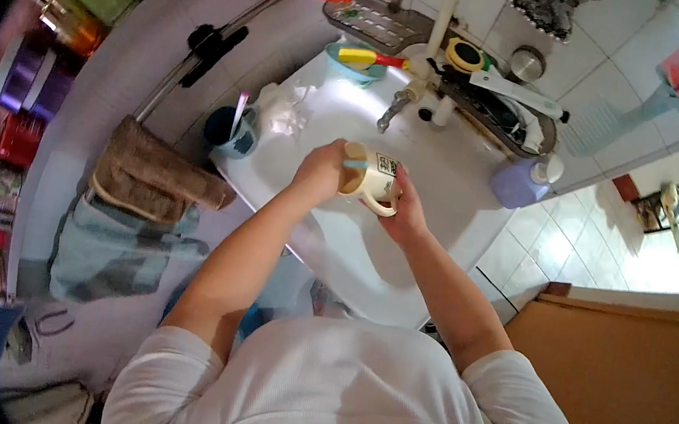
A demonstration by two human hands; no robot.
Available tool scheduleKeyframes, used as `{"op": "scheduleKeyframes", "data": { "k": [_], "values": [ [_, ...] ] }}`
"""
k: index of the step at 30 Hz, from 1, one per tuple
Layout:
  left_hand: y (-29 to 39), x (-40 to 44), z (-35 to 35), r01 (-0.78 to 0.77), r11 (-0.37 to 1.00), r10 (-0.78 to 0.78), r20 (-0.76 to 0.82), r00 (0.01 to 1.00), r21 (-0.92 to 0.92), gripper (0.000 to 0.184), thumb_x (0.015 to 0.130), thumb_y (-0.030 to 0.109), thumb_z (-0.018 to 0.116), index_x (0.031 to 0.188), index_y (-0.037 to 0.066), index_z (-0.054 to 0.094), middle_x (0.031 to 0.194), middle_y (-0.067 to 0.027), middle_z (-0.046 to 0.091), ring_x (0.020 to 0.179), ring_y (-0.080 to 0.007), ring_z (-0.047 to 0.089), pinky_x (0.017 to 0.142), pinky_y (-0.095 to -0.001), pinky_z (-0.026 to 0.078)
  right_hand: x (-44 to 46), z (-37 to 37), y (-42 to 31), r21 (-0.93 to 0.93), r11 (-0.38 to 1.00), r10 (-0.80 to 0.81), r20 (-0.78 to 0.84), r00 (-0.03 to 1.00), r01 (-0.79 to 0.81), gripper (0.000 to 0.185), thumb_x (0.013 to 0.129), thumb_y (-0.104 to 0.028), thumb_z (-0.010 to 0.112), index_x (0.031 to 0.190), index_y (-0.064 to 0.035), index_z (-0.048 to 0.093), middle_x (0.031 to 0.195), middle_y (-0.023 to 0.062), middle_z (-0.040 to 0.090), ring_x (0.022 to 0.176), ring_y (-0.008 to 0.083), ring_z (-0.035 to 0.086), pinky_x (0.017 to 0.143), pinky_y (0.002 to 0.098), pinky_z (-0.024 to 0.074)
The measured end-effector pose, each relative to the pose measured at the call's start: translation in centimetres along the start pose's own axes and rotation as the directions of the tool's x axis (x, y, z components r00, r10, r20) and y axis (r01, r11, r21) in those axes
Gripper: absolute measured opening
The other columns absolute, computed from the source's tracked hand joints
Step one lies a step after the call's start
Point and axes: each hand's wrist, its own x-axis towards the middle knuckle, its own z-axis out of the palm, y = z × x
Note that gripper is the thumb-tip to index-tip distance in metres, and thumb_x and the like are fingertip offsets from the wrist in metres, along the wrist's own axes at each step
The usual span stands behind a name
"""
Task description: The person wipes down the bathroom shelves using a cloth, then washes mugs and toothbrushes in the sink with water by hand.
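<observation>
Over the white sink [402,261] I hold a cream mug [379,185] with dark printing, tipped so its mouth points toward my left hand. My right hand [406,211] is closed around the mug's far side, by the handle. At the mouth, my left hand [321,171] is closed with its fingers against the rim. A slim light blue thing [355,163] runs from those fingers across the opening; its kind is unclear. Beyond the mug is the metal tap [394,113].
A dark blue cup [233,133] with a pink-white stick stands on the sink's left edge, near crumpled white material [283,107]. Behind are a teal bowl [354,67] and a crowded rack [495,108]. A lavender bottle [525,180] stands right; a brown towel [148,170] hangs left.
</observation>
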Motion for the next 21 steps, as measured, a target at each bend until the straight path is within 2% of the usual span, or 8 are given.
{"op": "scheduleKeyframes", "data": {
  "k": [1,4,7,10,14,17,20,21],
  "values": [
    [0.7,0.0,-0.4,0.047,0.993,-0.042,-0.048,0.998,0.109,0.023,0.079,0.012,0.059,0.101,0.006,0.062,0.096,-0.0185,0.065,0.089,-0.033,0.062,0.077,-0.0385,0.049,-0.1,0.2,0.1,0.0,1.0,0.013,0.031,0.999,-0.013,0.043,0.093,-0.046,0.045,0.121,-0.0137,0.048,0.11,0.0063,0.059,0.099,0.023,0.06,0.084,0.0411,0.0514],
    [2.1,0.8,-1.4,-0.147,0.886,0.172,-0.019,0.985,0.44,0.024,0.076,0.01,0.061,0.1,0.007,0.062,0.094,-0.0183,0.065,0.084,-0.036,0.062,0.072,-0.041,0.049,0.3,-0.5,-0.1,0.021,0.971,0.236,0.091,0.968,-0.239,0.045,0.092,-0.049,0.04,0.118,-0.0138,0.05,0.105,0.0057,0.061,0.09,0.0213,0.061,0.075,0.0374,0.0531],
    [1.3,0.9,-0.4,-0.013,0.997,0.016,-0.033,0.999,0.072,0.025,0.078,0.014,0.062,0.102,0.009,0.063,0.083,-0.0142,0.065,0.078,-0.0281,0.064,0.067,-0.0386,0.05,0.8,-0.8,-1.5,-0.047,0.968,0.248,0.07,0.966,-0.245,0.047,0.092,-0.052,0.037,0.114,-0.0135,0.052,0.1,0.0057,0.062,0.082,0.0207,0.061,0.066,0.0349,0.0531],
    [1.9,-0.1,0.3,0.183,0.957,-0.173,0.063,0.983,-0.226,0.028,0.085,0.025,0.061,0.11,0.012,0.061,0.088,-0.0131,0.065,0.072,-0.0205,0.065,0.06,-0.0331,0.05,0.6,-1.2,-2.2,0.055,0.991,0.113,0.131,0.985,-0.121,0.046,0.091,-0.052,0.037,0.113,-0.0147,0.052,0.101,0.0058,0.061,0.079,0.0212,0.06,0.062,0.0351,0.0511],
    [3.9,-3.3,0.6,0.194,0.604,-0.226,0.067,0.972,-0.773,0.042,0.093,0.041,0.052,0.121,0.01,0.054,0.107,-0.0155,0.06,0.065,-0.0147,0.063,0.054,-0.0253,0.05,0.8,-3.8,-2.6,0.271,0.927,0.165,0.323,0.932,-0.258,0.049,0.09,-0.055,0.037,0.116,-0.016,0.052,0.099,0.0051,0.061,0.08,0.0219,0.059,0.066,0.0373,0.0509],
    [4.9,-5.9,-0.1,0.099,0.663,-0.237,-0.083,0.968,-0.742,0.047,0.095,0.045,0.046,0.122,0.007,0.051,0.106,-0.0129,0.056,0.066,-0.015,0.062,0.056,-0.0254,0.052,1.3,-5.2,-3.0,0.271,0.899,0.132,0.581,0.803,-0.344,0.057,0.088,-0.059,0.036,0.125,-0.0178,0.049,0.115,0.0064,0.059,0.099,0.0257,0.058,0.084,0.0458,0.048],
    [2.9,-6.3,0.5,0.13,0.816,-0.266,-0.165,0.95,-0.564,0.045,0.096,0.044,0.044,0.12,0.007,0.051,0.1,-0.0099,0.056,0.068,-0.0159,0.06,0.059,-0.0251,0.051,0.1,-3.8,-2.7,0.249,0.945,0.078,0.462,0.884,-0.213,0.065,0.086,-0.063,0.034,0.134,-0.0199,0.043,0.133,0.0072,0.049,0.12,0.0299,0.048,0.098,0.0561,0.0362],
    [2.4,-6.2,1.2,0.103,0.759,-0.264,-0.158,0.951,-0.643,0.041,0.095,0.041,0.047,0.115,0.006,0.053,0.099,-0.0093,0.056,0.072,-0.0162,0.059,0.062,-0.0256,0.051,0.1,-3.8,-2.6,0.256,0.937,0.091,0.479,0.873,-0.238,0.066,0.086,-0.064,0.034,0.136,-0.0202,0.041,0.136,0.0076,0.046,0.123,0.0313,0.045,0.099,0.0581,0.0339]
  ]
}}
